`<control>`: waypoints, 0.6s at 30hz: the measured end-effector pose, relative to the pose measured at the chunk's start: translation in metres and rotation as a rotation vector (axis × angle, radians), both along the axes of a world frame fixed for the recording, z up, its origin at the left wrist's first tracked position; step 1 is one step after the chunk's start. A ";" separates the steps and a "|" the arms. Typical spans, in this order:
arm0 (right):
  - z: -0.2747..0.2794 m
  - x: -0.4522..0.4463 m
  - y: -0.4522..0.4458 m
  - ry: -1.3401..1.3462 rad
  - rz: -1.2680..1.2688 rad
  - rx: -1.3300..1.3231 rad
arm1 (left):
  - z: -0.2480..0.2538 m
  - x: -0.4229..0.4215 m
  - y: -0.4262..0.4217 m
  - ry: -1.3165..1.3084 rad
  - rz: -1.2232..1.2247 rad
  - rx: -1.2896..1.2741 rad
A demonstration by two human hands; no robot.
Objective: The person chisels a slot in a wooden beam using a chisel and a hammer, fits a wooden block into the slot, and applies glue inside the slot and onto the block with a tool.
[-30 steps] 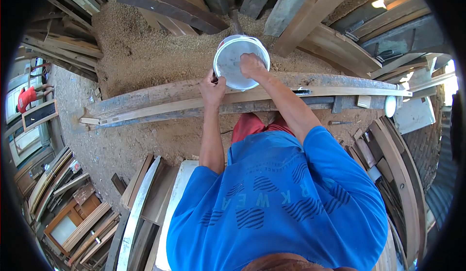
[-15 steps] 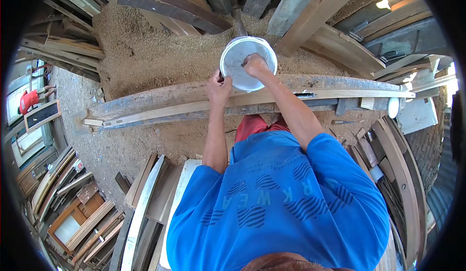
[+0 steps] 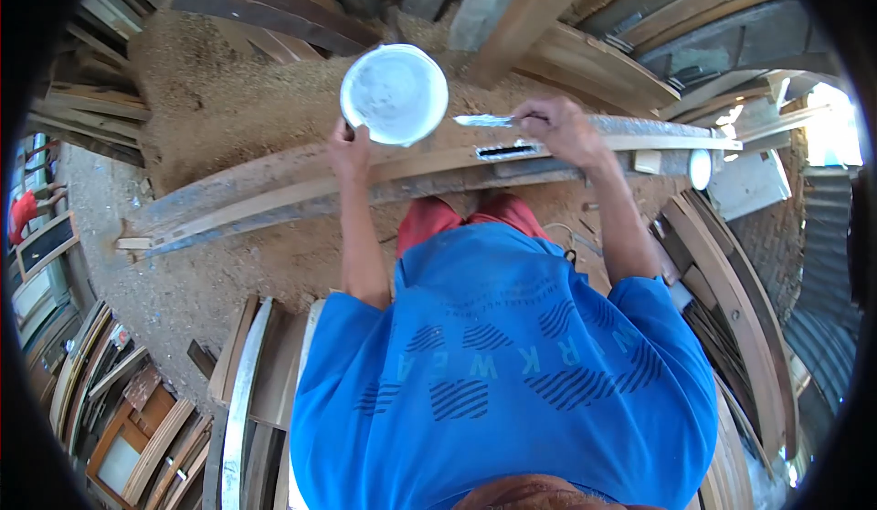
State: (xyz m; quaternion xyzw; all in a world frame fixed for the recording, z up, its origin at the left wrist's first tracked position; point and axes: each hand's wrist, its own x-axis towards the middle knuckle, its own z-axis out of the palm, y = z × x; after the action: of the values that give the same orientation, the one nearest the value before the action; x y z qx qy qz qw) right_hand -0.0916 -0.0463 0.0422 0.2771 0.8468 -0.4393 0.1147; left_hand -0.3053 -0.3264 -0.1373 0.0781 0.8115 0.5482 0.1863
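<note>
My left hand (image 3: 351, 151) grips the near left rim of a white bucket (image 3: 422, 113), which is tilted so its white-coated inside faces me. In my right hand (image 3: 565, 131) is a thin flat stick (image 3: 482, 120) covered in white paste, pointing left. The stick is outside the bucket, over a long pale wooden piece (image 3: 384, 168). A dark slot (image 3: 507, 152) with white smears around it is cut into that piece, just below the stick. The pale piece lies along a wide grey beam (image 3: 247, 181) in front of my knees.
Sawdust (image 3: 228, 90) covers the ground beyond the beam. Planks (image 3: 265, 6) lean at the back, and more boards (image 3: 744, 318) are stacked at right. A white round lid-like thing (image 3: 700, 169) sits near the beam's right end. A person in red (image 3: 23, 210) is at far left.
My right hand has come out of the bucket and moved right, bringing the white-coated stick into sight. The bucket in my left hand has shifted left and tilted toward me.
</note>
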 end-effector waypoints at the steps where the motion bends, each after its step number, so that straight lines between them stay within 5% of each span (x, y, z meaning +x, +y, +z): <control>1: 0.009 0.018 0.010 -0.045 -0.010 0.054 | 0.006 0.004 0.003 0.000 0.019 0.012; 6: 0.030 0.081 0.038 -0.071 0.000 0.269 | 0.003 0.004 0.009 0.027 0.065 -0.015; 18: -0.039 0.072 0.019 -0.254 0.153 0.388 | -0.010 0.003 0.008 0.067 0.058 0.048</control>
State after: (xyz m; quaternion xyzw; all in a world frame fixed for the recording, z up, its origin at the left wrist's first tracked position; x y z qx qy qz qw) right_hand -0.0198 -0.0274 0.0034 0.2821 0.9126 -0.2199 0.1978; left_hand -0.3018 -0.3182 -0.1471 0.0773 0.8060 0.5696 0.1412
